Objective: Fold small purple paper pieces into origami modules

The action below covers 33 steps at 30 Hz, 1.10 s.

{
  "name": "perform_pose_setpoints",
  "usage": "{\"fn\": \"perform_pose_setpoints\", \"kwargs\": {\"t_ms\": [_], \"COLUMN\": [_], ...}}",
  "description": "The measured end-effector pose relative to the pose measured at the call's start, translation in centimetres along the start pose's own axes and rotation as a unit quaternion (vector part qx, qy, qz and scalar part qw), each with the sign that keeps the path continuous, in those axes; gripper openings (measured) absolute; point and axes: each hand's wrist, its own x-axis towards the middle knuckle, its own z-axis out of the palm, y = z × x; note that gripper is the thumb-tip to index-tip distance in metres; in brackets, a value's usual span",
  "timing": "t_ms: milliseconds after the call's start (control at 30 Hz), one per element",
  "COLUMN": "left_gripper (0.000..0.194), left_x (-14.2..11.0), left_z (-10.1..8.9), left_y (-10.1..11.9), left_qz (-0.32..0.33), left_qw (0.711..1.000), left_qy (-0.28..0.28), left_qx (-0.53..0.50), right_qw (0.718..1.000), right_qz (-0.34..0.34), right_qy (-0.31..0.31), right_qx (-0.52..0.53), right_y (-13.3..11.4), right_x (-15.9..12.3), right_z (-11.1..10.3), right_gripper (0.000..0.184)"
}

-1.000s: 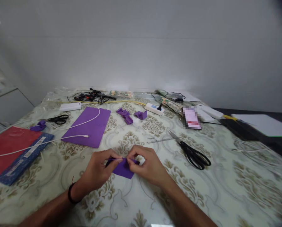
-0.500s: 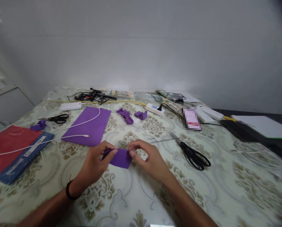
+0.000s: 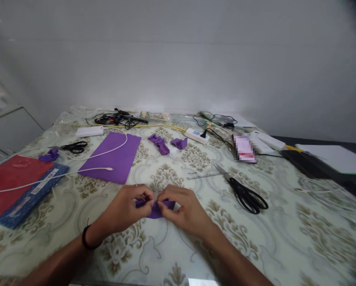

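Purple paper piece (image 3: 155,213), small and bent up between the fingers, is at the near middle of the patterned tabletop (image 3: 166,250), right in front of the person. Both hands grip it: the left hand (image 3: 128,208) pinches it between thumb and fingertips, and the right hand (image 3: 184,208) pinches it just beside, so the two sets of fingertips almost meet. Fingers cover much of the paper, so how it is folded cannot be told. A dark band (image 3: 87,238) circles the left wrist.

Beyond the left hand lies a larger purple sheet (image 3: 121,153), flat, with a white cable (image 3: 96,169) running across it. The same cable crosses a red and blue packet (image 3: 14,180) at the left. Above the packet sit a crumpled purple scrap (image 3: 48,155) and small black-handled scissors (image 3: 76,147).

Farther back, past the hands, are a pleated purple strip (image 3: 159,144) and, near it, a folded purple bit (image 3: 179,143). Behind these stands a white power strip (image 3: 196,136) with a black plug in it. Off to the right of the right hand lie large scissors (image 3: 246,194), blades slightly apart, their tips near a clear ruler (image 3: 204,175). A phone (image 3: 245,149) rests farther back.
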Motion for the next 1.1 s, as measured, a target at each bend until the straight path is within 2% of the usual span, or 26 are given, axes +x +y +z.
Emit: {"fn": "perform_pose_setpoints", "kwargs": {"t_ms": [200,333,400,533,600,700,800,933,1033,1100], "left_gripper": [0.01,0.011,0.017,0.019,0.013,0.015,0.014,0.015,0.017,0.019], "left_x": [0.5,0.9,0.9,0.5,0.3,0.1,0.0,-0.2,-0.1,0.1], "left_z": [-2.8,-4.6,-4.4,-1.9,-0.7,0.1,0.1,-0.1,-1.0,-1.9], "left_y": [-0.3,-1.2,-1.3,-0.8,-0.6,-0.6,-0.7,-0.6,-0.5,-0.6], "left_qz": [0.008,-0.017,-0.017,-0.008,-0.009,-0.009,-0.015,0.002,0.02,0.013], "left_qw": [1.0,0.997,0.995,1.0,1.0,1.0,1.0,0.999,0.999,0.999], "left_qy": [0.008,0.064,0.089,0.016,-0.012,-0.024,-0.008,-0.016,-0.016,0.004], "left_qx": [-0.022,-0.042,-0.048,-0.024,-0.007,0.01,0.021,0.038,0.044,0.035], "right_qw": [1.0,0.998,0.999,0.999,0.999,0.999,0.998,0.997,0.997,0.997], "right_qz": [0.019,0.039,0.04,0.03,0.03,0.042,0.06,0.065,0.067,0.075], "right_qy": [0.024,0.042,0.031,-0.008,-0.016,-0.013,-0.003,-0.003,-0.01,-0.004], "right_qx": [0.003,0.0,0.004,0.018,0.023,0.028,0.03,0.034,0.033,0.028], "right_y": [0.3,0.9,0.9,0.7,0.6,0.5,0.3,0.2,0.5,1.0], "right_x": [0.2,0.3,0.3,0.3,0.2,0.1,0.1,0.0,0.1,0.1], "right_z": [-2.1,-3.7,-3.8,-2.1,-1.1,-0.1,0.4,0.2,-0.5,-1.2], "right_gripper": [0.016,0.017,0.017,0.015,0.015,0.013,0.011,0.012,0.014,0.015]}}
